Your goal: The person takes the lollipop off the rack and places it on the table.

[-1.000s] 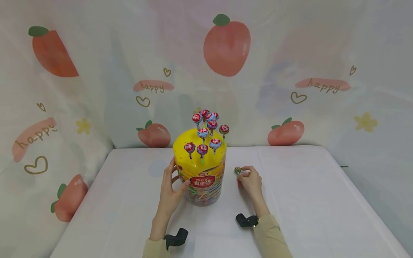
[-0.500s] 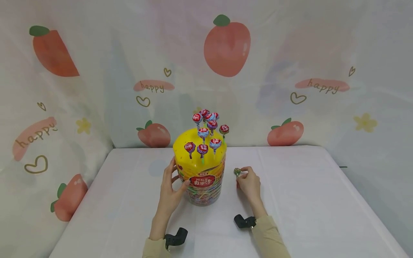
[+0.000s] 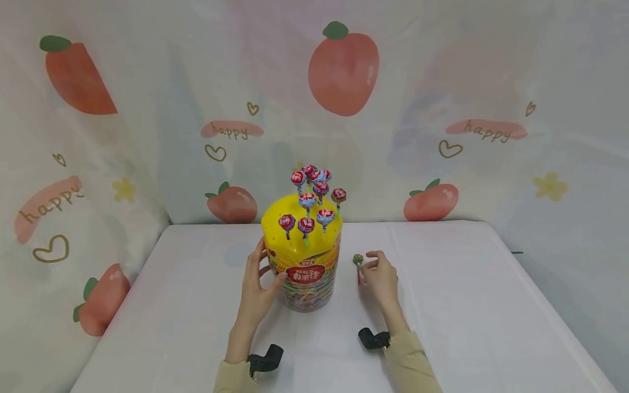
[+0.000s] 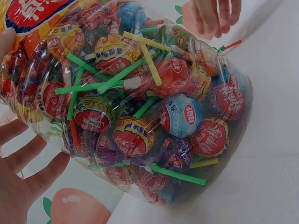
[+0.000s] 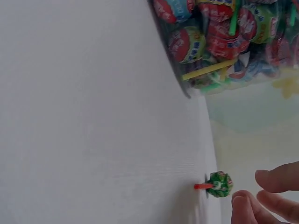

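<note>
A tall clear jar of wrapped lollipops (image 3: 308,292) with a yellow lid (image 3: 280,218) stands on the table, several lollipops (image 3: 325,218) upright in the lid. My left hand (image 3: 257,300) holds the jar's left side, thumb at the red label and fingers spread round behind. On the table to the jar's right lies one green-wrapped lollipop (image 5: 218,184) with a red stick. Beside it is my right hand (image 3: 380,277); in the right wrist view its fingertips (image 5: 264,179) sit just off the wrapper, thumb and fingers parted. The left wrist view shows loose lollipops (image 4: 133,135) packed inside the jar.
A white cloth covers the table (image 3: 467,311). Behind it hangs a fruit-printed curtain (image 3: 393,33), which continues along the left side. Each wrist wears a black camera mount (image 3: 373,338) over a beige sleeve.
My right hand has let go of the green lollipop, which now lies apart from the fingertips with its red stick showing. The left hand stays on the jar; the head view has shifted slightly.
</note>
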`<act>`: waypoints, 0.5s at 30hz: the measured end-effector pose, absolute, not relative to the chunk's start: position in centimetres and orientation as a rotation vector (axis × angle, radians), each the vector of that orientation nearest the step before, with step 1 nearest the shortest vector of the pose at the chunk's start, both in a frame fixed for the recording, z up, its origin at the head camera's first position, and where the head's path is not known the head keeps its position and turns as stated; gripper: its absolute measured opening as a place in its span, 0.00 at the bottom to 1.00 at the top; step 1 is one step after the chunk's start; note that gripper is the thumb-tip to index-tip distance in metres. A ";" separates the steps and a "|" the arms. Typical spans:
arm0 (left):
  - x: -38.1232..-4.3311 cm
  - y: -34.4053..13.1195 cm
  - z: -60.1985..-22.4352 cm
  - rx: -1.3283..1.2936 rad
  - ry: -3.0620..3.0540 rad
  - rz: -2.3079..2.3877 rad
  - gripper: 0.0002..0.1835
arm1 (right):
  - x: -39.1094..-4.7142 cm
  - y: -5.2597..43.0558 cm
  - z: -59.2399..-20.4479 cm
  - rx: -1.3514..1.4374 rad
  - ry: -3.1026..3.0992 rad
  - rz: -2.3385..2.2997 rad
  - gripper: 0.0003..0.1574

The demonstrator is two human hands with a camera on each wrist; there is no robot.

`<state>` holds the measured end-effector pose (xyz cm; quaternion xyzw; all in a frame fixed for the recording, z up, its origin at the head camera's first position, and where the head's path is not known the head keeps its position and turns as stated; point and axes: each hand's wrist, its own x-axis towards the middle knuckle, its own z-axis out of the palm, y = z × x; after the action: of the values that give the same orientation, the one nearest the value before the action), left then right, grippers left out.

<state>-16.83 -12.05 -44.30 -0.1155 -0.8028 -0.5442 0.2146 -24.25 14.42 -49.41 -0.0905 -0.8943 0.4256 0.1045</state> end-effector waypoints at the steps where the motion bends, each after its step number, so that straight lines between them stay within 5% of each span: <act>1: -16.8 -12.0 -44.3 -0.317 -2.230 -1.512 0.44 | -24.1 14.4 -49.1 -0.259 -2.626 1.273 0.22; 15: -18.5 -12.8 -47.2 -0.347 -2.213 -1.457 0.46 | -21.3 13.1 -43.1 -0.083 -2.381 1.636 0.20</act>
<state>-18.47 -12.84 -47.25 -0.1262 -0.8054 -0.5304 0.2326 -21.26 13.09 -43.08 -0.0284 -0.8174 0.5615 0.1255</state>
